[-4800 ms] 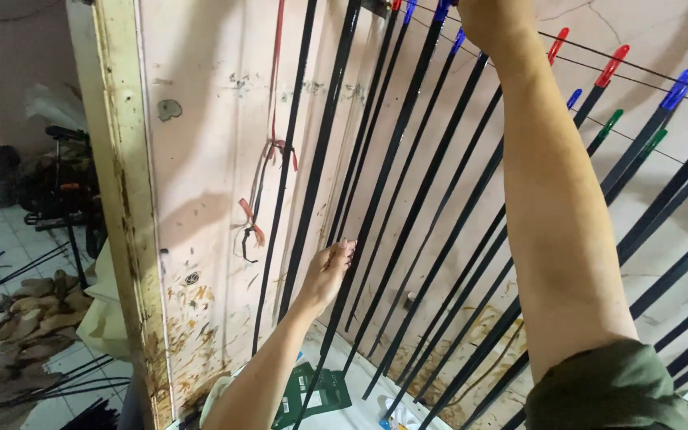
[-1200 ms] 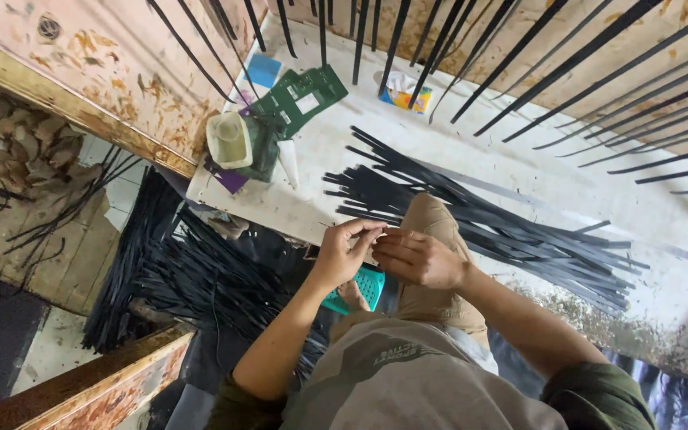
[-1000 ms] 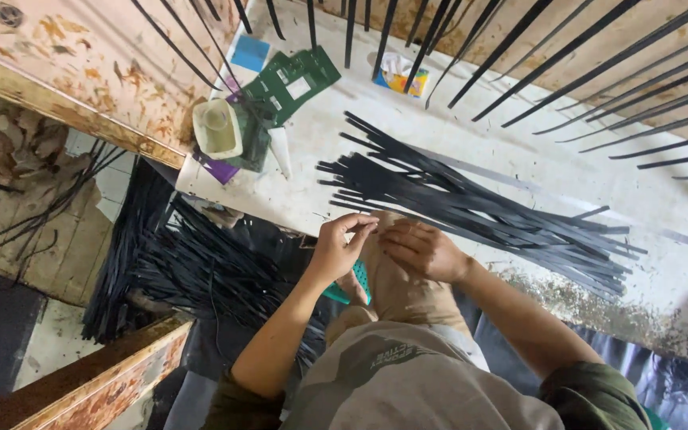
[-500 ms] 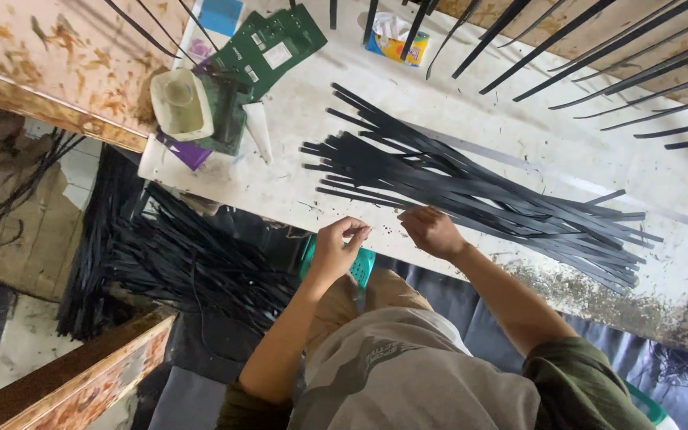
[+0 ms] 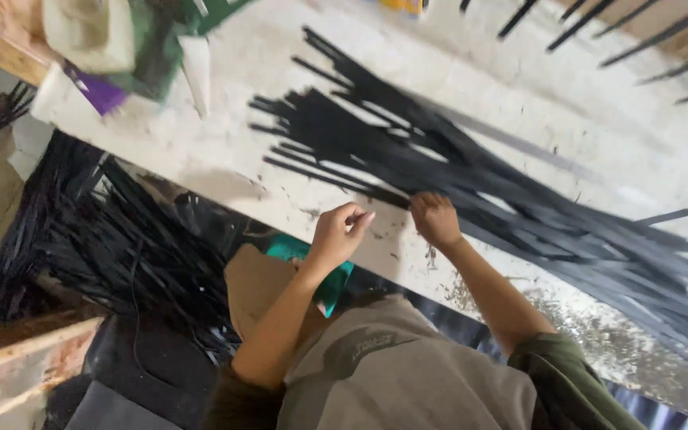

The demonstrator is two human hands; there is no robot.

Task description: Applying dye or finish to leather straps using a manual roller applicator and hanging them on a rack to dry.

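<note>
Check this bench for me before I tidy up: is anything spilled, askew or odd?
The black strips lie fanned and crossing, not stacked, on the table. More strips lie tangled on the floor. The table's near edge is flecked and worn. The right hand touches the pile; the left hand hovers curled.

Right hand [image 5: 435,220] moved onto the black strips [image 5: 471,175].

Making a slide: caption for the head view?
Right hand touching black strips on a pale bench; left hand hovers beside.
</note>
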